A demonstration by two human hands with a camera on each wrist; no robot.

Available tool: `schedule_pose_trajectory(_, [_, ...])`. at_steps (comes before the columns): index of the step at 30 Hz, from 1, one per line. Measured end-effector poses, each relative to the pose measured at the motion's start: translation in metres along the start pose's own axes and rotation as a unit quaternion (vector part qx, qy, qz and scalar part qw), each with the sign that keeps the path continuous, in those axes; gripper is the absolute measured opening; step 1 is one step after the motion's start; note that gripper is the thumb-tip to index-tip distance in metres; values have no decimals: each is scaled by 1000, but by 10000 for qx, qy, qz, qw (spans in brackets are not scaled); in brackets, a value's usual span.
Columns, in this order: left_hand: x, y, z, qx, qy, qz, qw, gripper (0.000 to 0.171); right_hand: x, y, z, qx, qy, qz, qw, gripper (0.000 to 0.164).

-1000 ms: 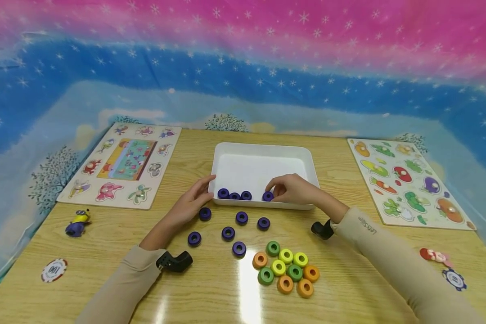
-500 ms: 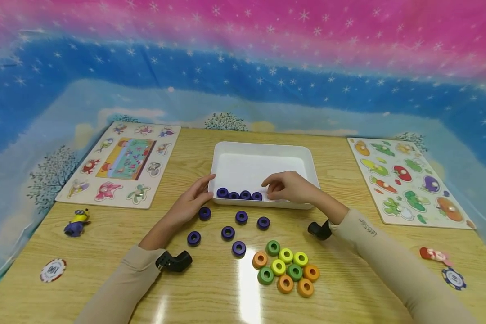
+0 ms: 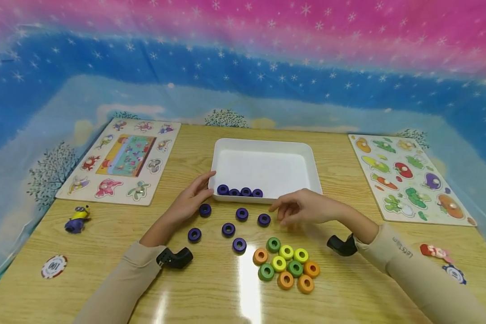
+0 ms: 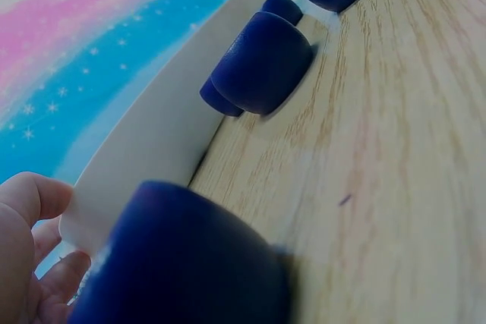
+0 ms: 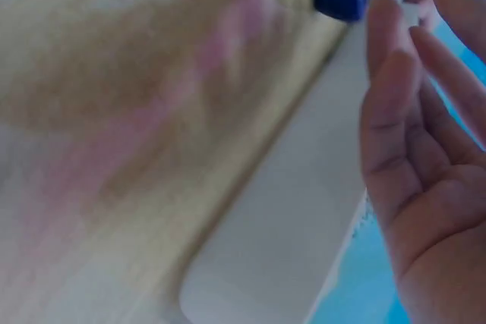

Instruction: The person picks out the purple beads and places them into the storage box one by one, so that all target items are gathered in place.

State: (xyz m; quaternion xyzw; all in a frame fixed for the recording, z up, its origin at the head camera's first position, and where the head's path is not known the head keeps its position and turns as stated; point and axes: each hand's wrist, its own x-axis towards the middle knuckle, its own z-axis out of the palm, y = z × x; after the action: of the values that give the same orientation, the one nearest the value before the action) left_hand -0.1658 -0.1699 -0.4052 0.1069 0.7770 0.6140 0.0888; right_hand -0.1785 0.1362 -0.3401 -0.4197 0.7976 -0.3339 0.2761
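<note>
The left hand [image 3: 188,200] touches the near left corner of the tray [image 3: 267,168], thumb and fingers spread; four purple rings [image 3: 246,195] line its near wall. The right hand [image 3: 308,208], empty, fingers loosely bent, is beside another ring [image 3: 264,224]. A chip [image 3: 54,266] reads "100"; sleeve [image 3: 407,254] lettering is illegible.

- The white tray [image 3: 243,200] hides the bottoms of four purple rings [image 3: 223,194].
- The left wrist view's lower edge crops the nearest ring [image 4: 190,263].
- In the right wrist view, the tabletop [image 5: 114,73] is blurred.
</note>
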Motion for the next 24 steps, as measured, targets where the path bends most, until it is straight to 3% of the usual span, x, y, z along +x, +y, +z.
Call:
schedule_pose_trajectory(6, [0, 2, 0, -11, -38, -6, 10000, 45, 11, 2, 16, -808, -215, 185, 9963, 42])
schedule_pose_trajectory(11, [0, 2, 0, 87, -49, 32, 9999, 45, 20, 1, 24, -1222, -84, 121, 9924, 34])
schedule_pose_trajectory(18, [0, 1, 0, 79, 17, -22, 10000, 43, 16, 2, 26, -1239, 76, 56, 9922, 24])
schedule_pose_trajectory(24, [0, 2, -1, 87, -51, -23, 9999, 43, 1, -3, 8, -1113, 387, 35, 9930, 27])
